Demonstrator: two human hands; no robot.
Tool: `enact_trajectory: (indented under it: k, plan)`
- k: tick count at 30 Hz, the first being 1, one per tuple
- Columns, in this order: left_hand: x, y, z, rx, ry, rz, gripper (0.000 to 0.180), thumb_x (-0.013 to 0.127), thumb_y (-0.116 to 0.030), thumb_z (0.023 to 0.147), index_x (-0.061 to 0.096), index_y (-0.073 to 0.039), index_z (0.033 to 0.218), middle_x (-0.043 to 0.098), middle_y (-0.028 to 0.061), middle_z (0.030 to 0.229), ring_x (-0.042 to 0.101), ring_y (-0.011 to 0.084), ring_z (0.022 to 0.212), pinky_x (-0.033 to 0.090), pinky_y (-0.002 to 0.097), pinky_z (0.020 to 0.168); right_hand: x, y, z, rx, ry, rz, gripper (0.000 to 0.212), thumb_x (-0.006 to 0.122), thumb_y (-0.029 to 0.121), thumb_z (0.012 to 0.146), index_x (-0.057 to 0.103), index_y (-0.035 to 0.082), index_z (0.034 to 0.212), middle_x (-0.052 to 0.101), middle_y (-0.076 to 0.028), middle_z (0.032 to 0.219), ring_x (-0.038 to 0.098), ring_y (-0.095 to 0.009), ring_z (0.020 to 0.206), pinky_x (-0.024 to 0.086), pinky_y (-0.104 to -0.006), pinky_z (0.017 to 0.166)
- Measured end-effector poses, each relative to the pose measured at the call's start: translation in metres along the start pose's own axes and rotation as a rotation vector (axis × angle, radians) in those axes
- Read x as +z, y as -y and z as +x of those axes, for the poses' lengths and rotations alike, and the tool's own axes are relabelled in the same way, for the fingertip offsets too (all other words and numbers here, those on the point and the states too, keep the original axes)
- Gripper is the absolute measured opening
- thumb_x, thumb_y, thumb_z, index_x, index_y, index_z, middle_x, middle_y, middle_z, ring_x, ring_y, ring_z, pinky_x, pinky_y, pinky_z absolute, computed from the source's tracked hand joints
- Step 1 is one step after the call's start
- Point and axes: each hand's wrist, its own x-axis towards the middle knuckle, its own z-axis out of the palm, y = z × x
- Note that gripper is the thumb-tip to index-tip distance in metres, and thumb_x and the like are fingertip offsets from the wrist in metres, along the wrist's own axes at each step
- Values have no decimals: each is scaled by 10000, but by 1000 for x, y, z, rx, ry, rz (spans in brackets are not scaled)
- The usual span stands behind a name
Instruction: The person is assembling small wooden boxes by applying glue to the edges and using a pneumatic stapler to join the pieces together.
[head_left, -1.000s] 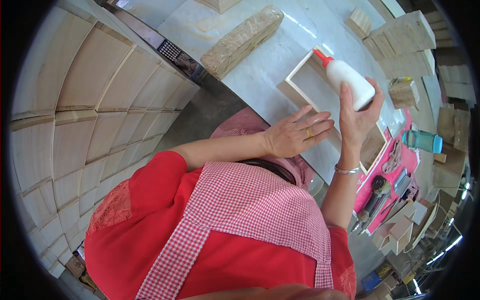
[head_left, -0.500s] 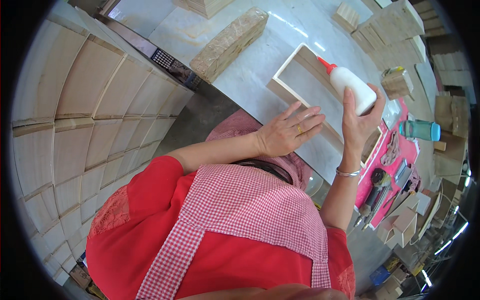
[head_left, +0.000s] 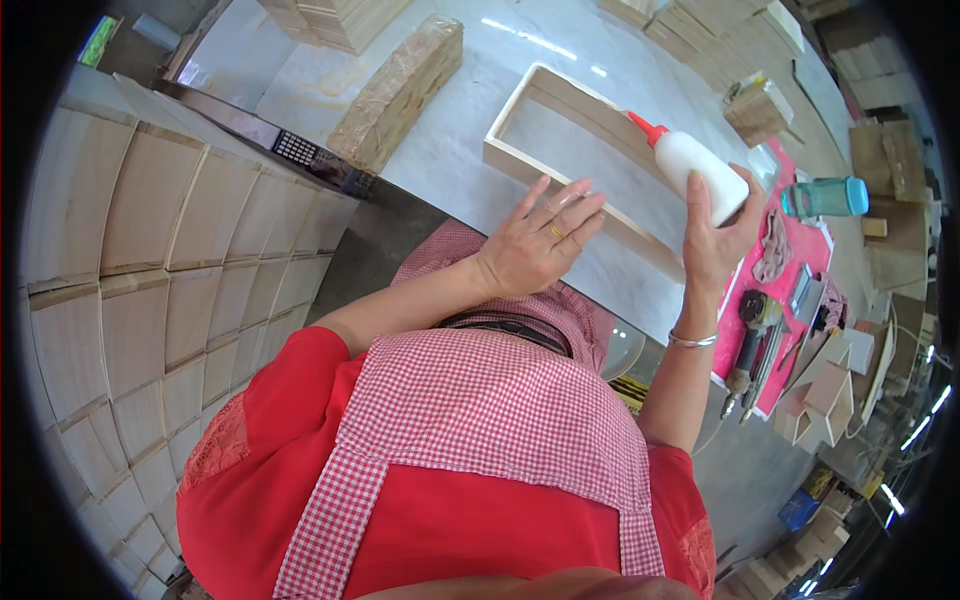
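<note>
My right hand (head_left: 722, 225) is wrapped round a white glue bottle (head_left: 700, 178) with a red nozzle. The bottle is tipped to the left, and its nozzle tip is at the far wall of a long, shallow wooden frame (head_left: 508, 158). That frame rests on the pale tabletop, its middle showing the table surface. By the frame's near wall is my left hand (head_left: 535, 245), open with its fingers spread and holding nothing; whether the fingertips touch the wood I cannot tell. The frame's right end is partly hidden behind my right hand and wrist.
A plastic-wrapped wooden block (head_left: 397, 95) lies at the table's left, near a calculator (head_left: 295, 147). Stacked wooden boards (head_left: 140, 225) wall the left side. On the right, a pink cloth (head_left: 770, 330) bears an air tool (head_left: 745, 355), near a teal bottle (head_left: 825, 197).
The view has shifted, so the table things sit farther left. Relative to the frame, the bottle's nozzle has moved rightward along the far wall. My left hand remains spread by the near wall.
</note>
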Motion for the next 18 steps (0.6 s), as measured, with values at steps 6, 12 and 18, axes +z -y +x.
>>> enact_trajectory:
  k: [6,12,18]
  plan:
    - [1,-1,-1,-8,3,15,534,705,-156,805,569,-50,1310,487,106,1459,420,308,1401,229,554,1180,6,15,2,56,103,-16,449,806,190,836,573,6,1173,622,-103,1045,608,-184,960,501,-310,839]
    - [1,-1,-1,-2,14,14,556,712,-159,800,559,-50,1323,478,107,1467,413,313,1406,227,557,1179,-9,0,4,0,66,-65,507,838,217,790,572,20,1176,652,-138,1029,642,-216,922,525,-341,800]
    - [-1,0,-1,-2,23,8,565,720,-164,793,558,-49,1323,473,108,1474,400,326,1414,224,560,1178,-40,-9,2,-25,29,-136,495,834,199,791,578,15,1172,647,-131,1048,636,-217,929,516,-335,817]
